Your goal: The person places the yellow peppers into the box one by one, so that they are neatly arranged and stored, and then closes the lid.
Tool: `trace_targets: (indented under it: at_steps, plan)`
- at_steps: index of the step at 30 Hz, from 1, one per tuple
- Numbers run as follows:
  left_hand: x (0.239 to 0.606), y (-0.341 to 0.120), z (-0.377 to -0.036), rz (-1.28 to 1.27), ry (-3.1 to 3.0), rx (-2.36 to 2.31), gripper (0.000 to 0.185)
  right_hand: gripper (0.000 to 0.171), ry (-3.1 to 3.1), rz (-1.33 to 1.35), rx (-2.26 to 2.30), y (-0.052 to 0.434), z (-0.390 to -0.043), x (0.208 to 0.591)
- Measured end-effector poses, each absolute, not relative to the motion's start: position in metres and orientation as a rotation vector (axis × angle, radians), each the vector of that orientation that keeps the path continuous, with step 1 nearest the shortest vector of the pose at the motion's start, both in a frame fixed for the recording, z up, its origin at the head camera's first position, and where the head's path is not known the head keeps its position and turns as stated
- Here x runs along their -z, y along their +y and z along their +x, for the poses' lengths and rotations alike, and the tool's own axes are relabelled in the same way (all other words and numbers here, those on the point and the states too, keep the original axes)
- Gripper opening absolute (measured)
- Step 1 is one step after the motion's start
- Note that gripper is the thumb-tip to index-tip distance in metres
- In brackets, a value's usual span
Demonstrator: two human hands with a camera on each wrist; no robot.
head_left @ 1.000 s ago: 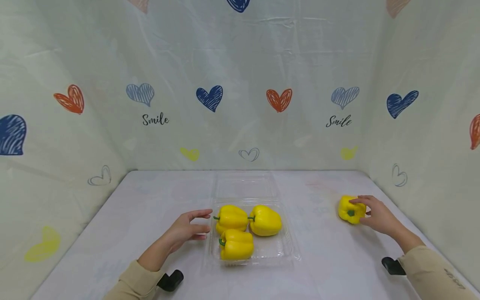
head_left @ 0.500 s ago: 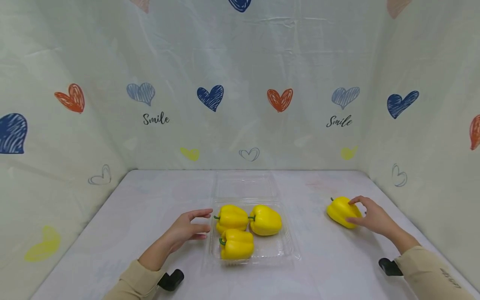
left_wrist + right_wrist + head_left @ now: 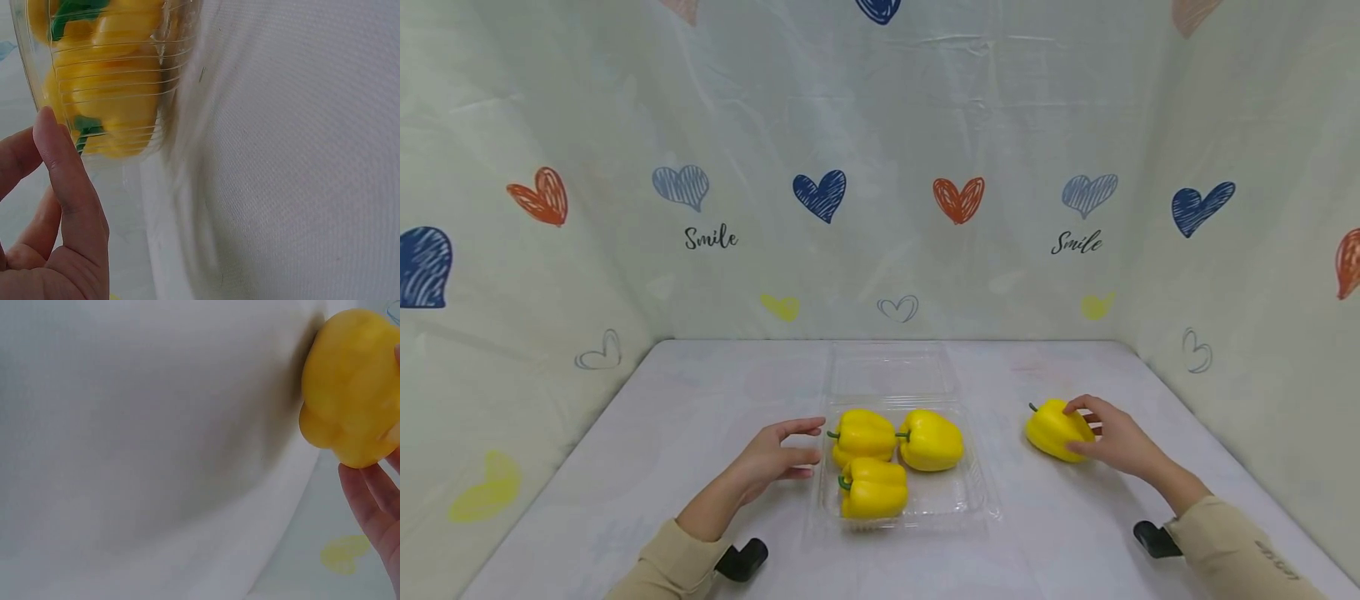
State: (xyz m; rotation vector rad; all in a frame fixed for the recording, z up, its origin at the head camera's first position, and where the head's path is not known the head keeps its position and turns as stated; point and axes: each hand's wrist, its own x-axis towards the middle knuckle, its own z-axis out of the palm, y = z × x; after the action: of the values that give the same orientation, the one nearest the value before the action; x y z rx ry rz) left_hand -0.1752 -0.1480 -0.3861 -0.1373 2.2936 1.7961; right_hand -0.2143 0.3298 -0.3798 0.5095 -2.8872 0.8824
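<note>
Holding 3 peppers point(image 3: 880, 458); clear clamshell tray point(image 3: 981, 500).

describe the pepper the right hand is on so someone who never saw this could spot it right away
On the white table a clear plastic tray sits at the middle. To its right, out on the bare table, lies one yellow pepper gripped by the right hand. It is the only pepper outside the tray.

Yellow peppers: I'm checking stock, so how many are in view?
4. Three lie in the clear tray: back left pepper, back right pepper, front pepper. The loose pepper is in the right hand. None appears hidden.
</note>
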Motion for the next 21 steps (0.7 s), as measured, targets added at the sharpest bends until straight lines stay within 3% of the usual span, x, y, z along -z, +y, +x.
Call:
trace_targets:
  at_steps: [21]
  plan:
    - [0.387, -0.146, -0.176, -0.159, 2.305, -1.785, 0.047, 0.049, -2.645, 0.882, -0.843, 0.279, -0.196, 0.354]
